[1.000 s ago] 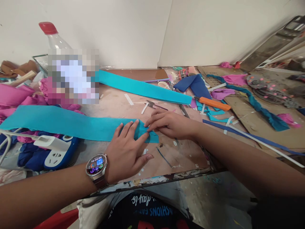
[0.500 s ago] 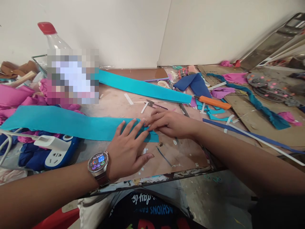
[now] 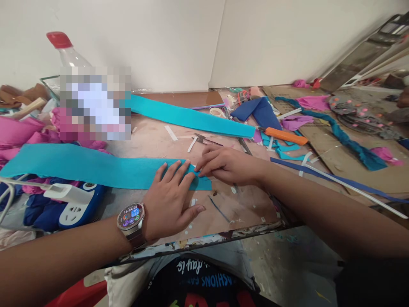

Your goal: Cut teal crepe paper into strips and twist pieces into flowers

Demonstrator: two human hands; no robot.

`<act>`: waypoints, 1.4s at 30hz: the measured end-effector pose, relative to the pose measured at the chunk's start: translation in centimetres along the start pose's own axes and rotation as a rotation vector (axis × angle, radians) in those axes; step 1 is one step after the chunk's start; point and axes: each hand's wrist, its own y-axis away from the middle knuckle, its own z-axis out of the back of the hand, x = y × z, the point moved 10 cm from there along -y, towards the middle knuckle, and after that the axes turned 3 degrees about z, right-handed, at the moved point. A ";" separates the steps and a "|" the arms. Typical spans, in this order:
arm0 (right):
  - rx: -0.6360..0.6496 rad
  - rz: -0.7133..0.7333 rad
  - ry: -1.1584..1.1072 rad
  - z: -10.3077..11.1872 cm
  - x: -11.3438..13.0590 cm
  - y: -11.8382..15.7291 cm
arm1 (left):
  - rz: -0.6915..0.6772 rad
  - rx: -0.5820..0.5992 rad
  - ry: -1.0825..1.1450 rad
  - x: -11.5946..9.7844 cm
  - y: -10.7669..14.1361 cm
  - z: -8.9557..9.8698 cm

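Note:
A turquoise fabric strip (image 3: 105, 170) lies across the near part of the worktable, its left part resting over pink and blue cloth. My left hand (image 3: 171, 194) presses down on the strip near its right end, palm down with the fingers stretched out. Beside it, my right hand (image 3: 223, 164) has its thumb and fingertips drawn together at the strip's upper right corner. That corner looks turned over, with a slanting edge, though the fingertips partly hide it. A small pale bit shows at the fold.
Behind lies a second turquoise strip (image 3: 191, 119), with an orange-handled cutter (image 3: 286, 135) near its right end. At left stand a blue-and-white power strip (image 3: 75, 211) and a red-capped bottle (image 3: 72, 55). Cardboard (image 3: 338, 151) on the right bears cloth scraps.
My right fingertips have drawn slightly apart from my left fingers, and more of the strip's turned corner shows. My left hand stays in place on the strip. The whole view has shifted slightly.

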 end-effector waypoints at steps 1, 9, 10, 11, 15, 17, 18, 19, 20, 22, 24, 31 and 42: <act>0.001 -0.002 -0.007 0.0 0.1 0.0 | 0.000 -0.003 -0.001 0.0 0.0 0.0; 0.011 -0.006 -0.073 0.5 0.8 -0.3 | -0.005 -0.018 -0.014 0.1 0.1 -0.2; 0.013 -0.005 -0.079 0.5 0.9 -0.3 | -0.007 -0.020 -0.017 0.1 0.1 -0.2; 0.014 -0.006 -0.084 0.5 0.9 -0.3 | -0.009 -0.018 -0.021 0.1 0.1 -0.2; 0.038 -0.015 -0.112 0.5 1.1 -0.3 | -0.008 0.015 -0.037 0.0 0.1 -0.4; 0.063 -0.026 -0.133 0.4 1.1 -0.2 | -0.008 0.025 -0.040 0.0 0.1 -0.4; 0.073 -0.034 -0.145 0.4 1.1 -0.2 | -0.010 0.026 -0.040 0.0 0.1 -0.4; 0.081 -0.041 -0.156 0.4 1.1 -0.2 | -0.013 0.025 -0.040 0.0 0.1 -0.3; 0.088 -0.046 -0.166 0.4 1.1 -0.2 | -0.017 0.025 -0.040 0.0 0.1 -0.3; 0.094 -0.056 -0.172 0.4 1.0 -0.1 | -0.019 0.026 -0.037 0.0 0.2 -0.3; 0.075 -0.071 -0.152 0.7 0.8 -0.1 | -0.016 0.028 -0.033 0.0 0.2 -0.4; 0.001 -0.123 -0.118 0.8 0.2 -0.1 | 0.012 0.028 -0.034 0.2 0.2 -0.4; 0.066 -0.099 -0.168 0.6 0.6 0.0 | 0.021 0.028 -0.016 0.3 0.2 -0.4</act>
